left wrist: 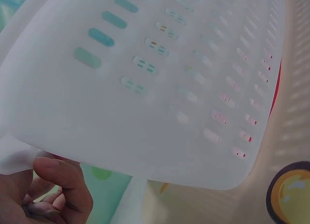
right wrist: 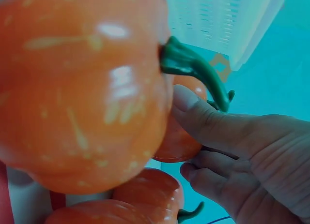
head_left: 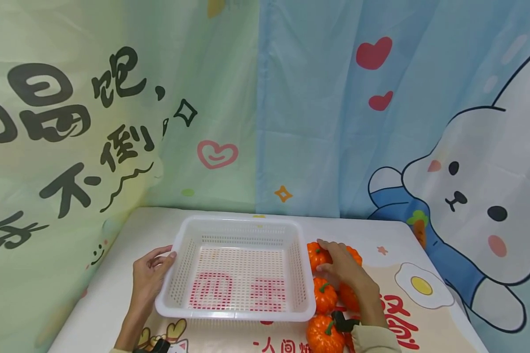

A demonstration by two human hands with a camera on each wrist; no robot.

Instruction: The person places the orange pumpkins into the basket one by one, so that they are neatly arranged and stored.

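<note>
A white plastic basket point(head_left: 236, 316) with a slotted floor and walls stands at the middle of the table. My left hand point(head_left: 152, 277) holds its left rim, the thumb by the edge and the fingers curled below in the left wrist view. Right of the basket lie several small orange pumpkins with green stems, among them a front pumpkin point(head_left: 324, 336) and a middle pumpkin point(head_left: 325, 296). My right hand point(head_left: 346, 269) reaches over them and grips the rear pumpkin point(head_left: 316, 257) between thumb and fingers, close to the basket's right wall. A large near pumpkin point(right wrist: 87, 93) partly hides that grip.
The white table point(head_left: 128, 240) carries a printed mat with red characters and a fried egg picture point(head_left: 424, 286). A printed curtain point(head_left: 300, 113) with hearts and a rabbit hangs behind the table's back edge.
</note>
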